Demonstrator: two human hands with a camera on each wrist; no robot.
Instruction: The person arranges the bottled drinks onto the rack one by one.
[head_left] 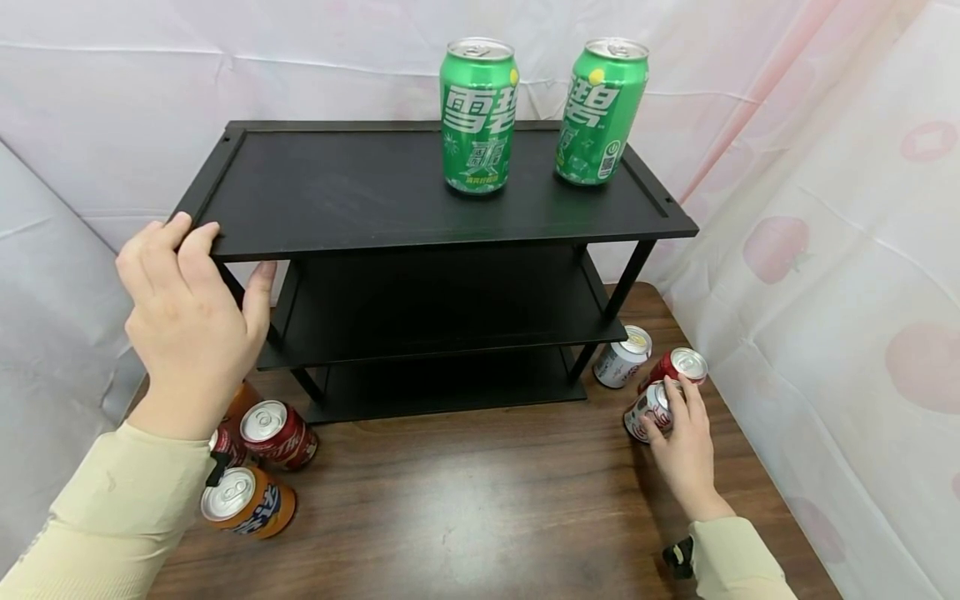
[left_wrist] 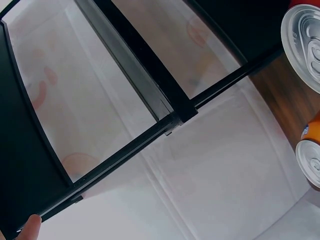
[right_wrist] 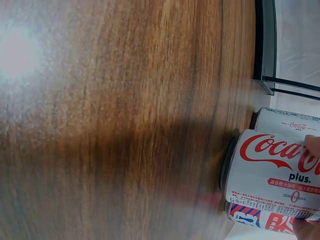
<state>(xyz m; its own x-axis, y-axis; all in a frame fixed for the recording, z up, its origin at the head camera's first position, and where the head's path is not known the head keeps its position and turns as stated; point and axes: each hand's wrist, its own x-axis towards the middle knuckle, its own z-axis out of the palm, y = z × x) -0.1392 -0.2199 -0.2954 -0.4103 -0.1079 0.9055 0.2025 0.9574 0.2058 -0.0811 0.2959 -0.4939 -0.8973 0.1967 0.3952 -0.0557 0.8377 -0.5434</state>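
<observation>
My left hand point(head_left: 191, 312) holds the left front corner of a black three-tier shelf point(head_left: 337, 187), fingers over the top board and thumb below its edge. In the left wrist view only one fingertip point(left_wrist: 31, 227) shows against the frame. At the right, my right hand point(head_left: 684, 446) grips a white Coca-Cola Plus can point(head_left: 647, 412) near its top; the can stands upright on the table. The right wrist view shows the can's label point(right_wrist: 280, 170) between thumb and finger. Close behind it are a red can point(head_left: 686, 364) and another white can point(head_left: 624, 357).
Two green Sprite cans point(head_left: 480, 117) point(head_left: 602, 112) stand on the top board's right half. Left of the shelf, a dark red can point(head_left: 281, 437), an orange can point(head_left: 258, 504) and others partly hidden by my arm stand on the wooden table point(head_left: 465, 500). Pale curtains point(head_left: 847, 250) surround it.
</observation>
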